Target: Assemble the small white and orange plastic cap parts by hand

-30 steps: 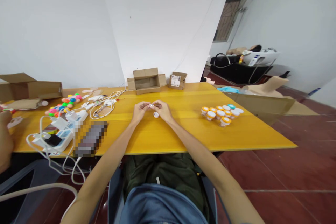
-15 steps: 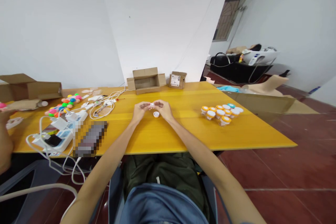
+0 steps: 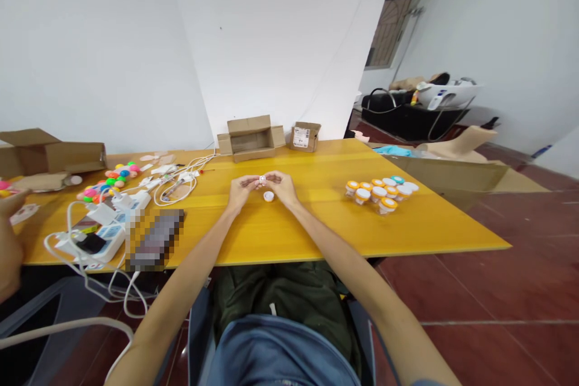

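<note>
Between the fingertips of both hands is a small white piece with dark marks (image 3: 262,180), too small to name by kind. My left hand (image 3: 243,189) pinches it from the left. From the other side my right hand (image 3: 281,187) grips it with thumb and fingers. On the table just below the fingers stands a small round white container (image 3: 268,196), touched by neither hand. A group of small clear jars with orange, white and teal lids (image 3: 379,193) is off to the right, apart from my right hand.
An open cardboard box (image 3: 252,145) and a smaller carton (image 3: 304,136) stand at the table's back. A power strip (image 3: 111,232) with cables, a phone (image 3: 158,238) and colourful balls (image 3: 113,180) lie left. Another person's hand (image 3: 9,202) is at the far left edge.
My hands stay in nearly the same place, and the white piece between them is turned slightly. The whole view has shifted a little.
</note>
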`<state>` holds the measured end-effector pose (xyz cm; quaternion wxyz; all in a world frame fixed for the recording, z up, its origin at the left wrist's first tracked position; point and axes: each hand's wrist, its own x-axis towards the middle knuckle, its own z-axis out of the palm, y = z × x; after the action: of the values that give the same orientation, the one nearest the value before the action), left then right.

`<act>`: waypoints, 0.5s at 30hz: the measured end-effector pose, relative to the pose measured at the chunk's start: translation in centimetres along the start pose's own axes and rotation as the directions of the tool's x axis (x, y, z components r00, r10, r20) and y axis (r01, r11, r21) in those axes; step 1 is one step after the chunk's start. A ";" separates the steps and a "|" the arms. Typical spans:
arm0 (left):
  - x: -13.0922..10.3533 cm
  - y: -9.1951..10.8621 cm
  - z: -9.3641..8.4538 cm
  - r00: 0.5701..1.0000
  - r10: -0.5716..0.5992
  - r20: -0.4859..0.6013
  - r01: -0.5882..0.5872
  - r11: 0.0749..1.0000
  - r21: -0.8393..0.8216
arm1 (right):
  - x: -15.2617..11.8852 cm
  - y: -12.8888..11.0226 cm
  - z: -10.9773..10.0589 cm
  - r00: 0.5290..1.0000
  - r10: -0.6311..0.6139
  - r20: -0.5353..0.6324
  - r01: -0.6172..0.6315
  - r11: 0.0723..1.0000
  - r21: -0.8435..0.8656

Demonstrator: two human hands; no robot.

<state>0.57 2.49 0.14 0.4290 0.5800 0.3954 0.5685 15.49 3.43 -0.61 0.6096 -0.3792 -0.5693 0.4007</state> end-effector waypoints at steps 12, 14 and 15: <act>0.2 -0.5 -0.3 1.000 -0.009 -0.001 0.009 1.000 0.015 | 0.1 0.2 -0.1 0.999 -0.018 0.028 0.019 1.000 -0.017; 0.2 -0.4 -0.2 1.000 -0.009 -0.002 0.009 1.000 0.015 | 0.0 0.1 -0.1 1.000 -0.018 0.025 0.018 1.000 -0.015; 0.1 -0.3 -0.2 1.000 -0.010 -0.004 0.010 1.000 0.016 | 0.0 0.1 -0.1 1.000 -0.019 0.023 0.019 1.000 -0.016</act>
<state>0.39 2.74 -0.12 0.4264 0.5802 0.4038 0.5644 15.54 3.45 -0.70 0.6038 -0.3741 -0.5829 0.3946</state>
